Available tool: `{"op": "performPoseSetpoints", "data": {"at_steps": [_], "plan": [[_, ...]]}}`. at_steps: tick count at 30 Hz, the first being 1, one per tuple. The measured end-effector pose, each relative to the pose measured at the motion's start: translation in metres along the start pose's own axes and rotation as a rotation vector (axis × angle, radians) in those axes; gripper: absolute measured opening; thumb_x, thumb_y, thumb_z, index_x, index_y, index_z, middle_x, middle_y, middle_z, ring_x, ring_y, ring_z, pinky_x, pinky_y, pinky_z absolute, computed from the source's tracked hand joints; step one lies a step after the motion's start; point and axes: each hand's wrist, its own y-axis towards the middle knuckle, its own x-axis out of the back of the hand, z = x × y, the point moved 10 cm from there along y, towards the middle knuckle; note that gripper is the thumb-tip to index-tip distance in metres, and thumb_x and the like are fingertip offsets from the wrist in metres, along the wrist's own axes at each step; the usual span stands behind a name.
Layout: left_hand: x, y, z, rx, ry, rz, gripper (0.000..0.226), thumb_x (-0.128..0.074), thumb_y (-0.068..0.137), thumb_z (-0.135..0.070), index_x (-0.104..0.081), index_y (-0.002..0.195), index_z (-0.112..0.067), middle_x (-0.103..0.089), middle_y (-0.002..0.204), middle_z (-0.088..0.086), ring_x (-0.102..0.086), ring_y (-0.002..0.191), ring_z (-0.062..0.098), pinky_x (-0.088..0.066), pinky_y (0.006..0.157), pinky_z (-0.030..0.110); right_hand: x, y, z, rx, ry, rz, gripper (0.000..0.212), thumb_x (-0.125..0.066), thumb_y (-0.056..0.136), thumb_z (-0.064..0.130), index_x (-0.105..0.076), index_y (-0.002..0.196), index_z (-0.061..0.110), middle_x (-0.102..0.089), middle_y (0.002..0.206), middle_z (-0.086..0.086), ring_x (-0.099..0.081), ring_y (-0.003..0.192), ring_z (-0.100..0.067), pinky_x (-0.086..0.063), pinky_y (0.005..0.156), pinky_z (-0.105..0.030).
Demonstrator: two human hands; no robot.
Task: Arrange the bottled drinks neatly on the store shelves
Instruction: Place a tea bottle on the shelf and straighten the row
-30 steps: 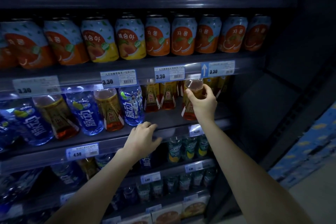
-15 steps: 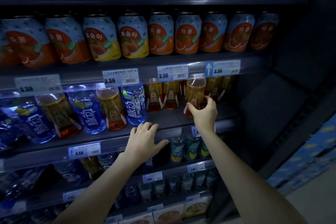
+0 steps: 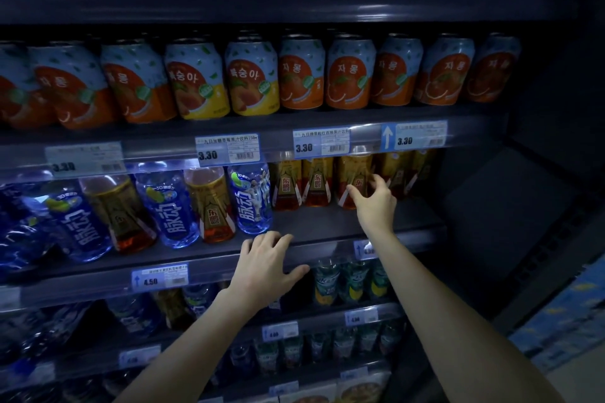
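My right hand (image 3: 373, 203) reaches deep onto the middle shelf (image 3: 327, 222), thumb and fingers closed around the lower part of an amber drink bottle (image 3: 355, 173). That bottle stands upright at the back, in line with two like amber bottles (image 3: 301, 185) to its left. More amber bottles (image 3: 402, 170) stand behind my fingers on the right. My left hand (image 3: 265, 268) lies palm down on the shelf's front edge, fingers spread, holding nothing. To the left, blue bottles (image 3: 252, 199) and amber bottles (image 3: 211, 206) alternate at the shelf front.
Orange and yellow cans (image 3: 301, 75) line the shelf above. Price tags (image 3: 322, 144) hang on its rail. Green bottles (image 3: 327, 281) fill the shelf below, and darker shelves follow lower down. The cooler's dark side wall (image 3: 491, 206) closes the right.
My right hand has pushed the amber bottle from the shelf front back into the row and slid down its side. My left hand has stayed on the shelf edge.
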Motion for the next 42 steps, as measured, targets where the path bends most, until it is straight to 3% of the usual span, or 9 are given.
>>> {"op": "performPoseSetpoints", "data": {"at_steps": [3,5,19,29,42], "plan": [[0.000,-0.001,0.001,-0.003,0.001,0.003,0.073,-0.041,0.087,-0.068,-0.035,0.145,-0.025,-0.042,0.139,-0.004,-0.037,0.130,0.019,-0.026,0.108,0.039,0.002,-0.003,-0.002,0.005,-0.050,-0.038,0.065,-0.075,0.081,0.037,-0.051,0.132,0.005,-0.053,0.130,-0.012,-0.048,0.122,-0.028,-0.040,0.096,-0.033],[0.000,0.000,0.001,-0.003,0.004,0.008,0.073,-0.041,0.087,-0.068,-0.035,0.145,-0.025,-0.042,0.139,-0.004,-0.037,0.130,0.018,-0.026,0.108,0.039,0.003,-0.008,-0.006,-0.011,-0.076,-0.063,0.065,-0.077,0.078,0.037,-0.053,0.128,0.003,-0.051,0.127,-0.012,-0.050,0.117,-0.028,-0.040,0.090,-0.031],[0.001,0.004,0.003,0.030,-0.041,-0.006,0.067,-0.043,0.086,-0.068,-0.043,0.139,-0.027,-0.047,0.132,-0.005,-0.041,0.125,0.018,-0.031,0.102,0.038,-0.010,0.004,-0.001,-0.033,-0.125,-0.030,0.043,-0.077,0.081,0.026,-0.060,0.112,0.002,-0.061,0.111,-0.014,-0.059,0.102,-0.031,-0.051,0.081,-0.040],[0.007,0.010,0.006,0.103,-0.105,0.064,0.065,-0.045,0.087,-0.066,-0.043,0.138,-0.025,-0.050,0.129,-0.002,-0.044,0.123,0.021,-0.036,0.101,0.042,0.003,-0.017,0.005,0.028,-0.152,-0.019,0.048,-0.073,0.082,0.026,-0.057,0.122,0.005,-0.059,0.118,-0.011,-0.057,0.107,-0.027,-0.039,0.078,-0.027],[0.054,-0.018,0.041,0.155,-0.174,-0.080,0.058,-0.052,0.090,-0.054,-0.046,0.135,-0.018,-0.054,0.126,0.001,-0.049,0.119,0.022,-0.042,0.096,0.043,-0.030,-0.080,0.049,0.130,-0.174,0.107,0.054,-0.068,0.086,0.037,-0.053,0.128,0.007,-0.059,0.121,-0.007,-0.054,0.114,-0.024,-0.045,0.089,-0.035]]}}
